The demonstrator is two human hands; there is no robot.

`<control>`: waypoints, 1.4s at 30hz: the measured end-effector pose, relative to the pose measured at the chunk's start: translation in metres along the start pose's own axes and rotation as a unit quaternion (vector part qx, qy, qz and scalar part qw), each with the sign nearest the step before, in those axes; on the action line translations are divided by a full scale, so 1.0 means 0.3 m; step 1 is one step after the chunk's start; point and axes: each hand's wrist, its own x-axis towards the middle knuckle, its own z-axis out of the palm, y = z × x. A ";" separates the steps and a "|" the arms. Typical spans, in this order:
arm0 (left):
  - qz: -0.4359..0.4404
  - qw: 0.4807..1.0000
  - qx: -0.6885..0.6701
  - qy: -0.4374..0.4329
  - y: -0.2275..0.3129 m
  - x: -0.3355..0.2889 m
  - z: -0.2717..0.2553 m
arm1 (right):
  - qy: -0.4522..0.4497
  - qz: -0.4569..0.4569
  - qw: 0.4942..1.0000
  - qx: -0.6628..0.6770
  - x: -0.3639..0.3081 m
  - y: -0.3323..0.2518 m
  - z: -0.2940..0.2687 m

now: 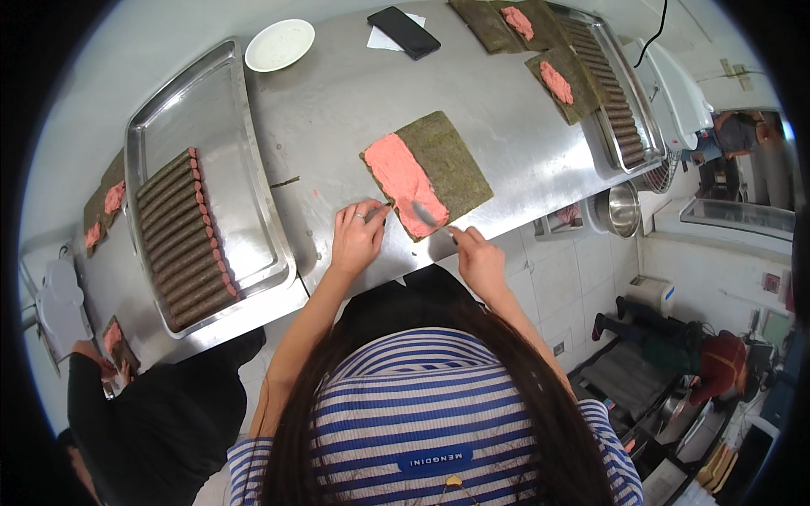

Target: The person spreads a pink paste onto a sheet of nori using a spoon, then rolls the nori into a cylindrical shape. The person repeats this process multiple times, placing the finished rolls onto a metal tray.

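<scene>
A square sheet of dark green seaweed lies on the steel table before me, with pink paste spread over its left half. My right hand grips a metal spoon, whose bowl rests on the paste close to the sheet's near edge. At the near left edge of the sheet, my left hand has its thumb and fingertips closed on the seaweed; a ring shows on one finger.
Left stands a steel tray with several seaweed rolls. Another filled tray and sheets with paste are at the far right. A white plate and a phone lie at the back. A co-worker works at the left.
</scene>
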 end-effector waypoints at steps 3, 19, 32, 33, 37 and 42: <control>0.003 1.000 0.002 0.004 0.007 0.003 -0.003 | 0.049 0.025 0.998 -0.011 0.077 0.023 0.016; 0.001 1.000 -0.015 0.016 0.001 0.006 0.000 | 0.010 -0.051 0.993 -0.104 0.173 -0.040 -0.002; -0.006 1.000 -0.009 0.023 -0.007 0.002 0.006 | -0.037 -0.050 0.997 -0.037 0.238 -0.043 0.036; -0.008 1.000 -0.009 0.021 -0.009 0.001 0.005 | -0.019 -0.042 0.998 -0.037 0.259 -0.042 0.026; -0.012 1.000 -0.013 0.018 -0.007 0.006 0.008 | 0.013 -0.012 0.997 -0.072 0.328 -0.034 0.042; -0.014 1.000 -0.008 0.023 -0.002 0.006 0.007 | 0.010 -0.046 0.991 -0.124 0.301 -0.090 0.107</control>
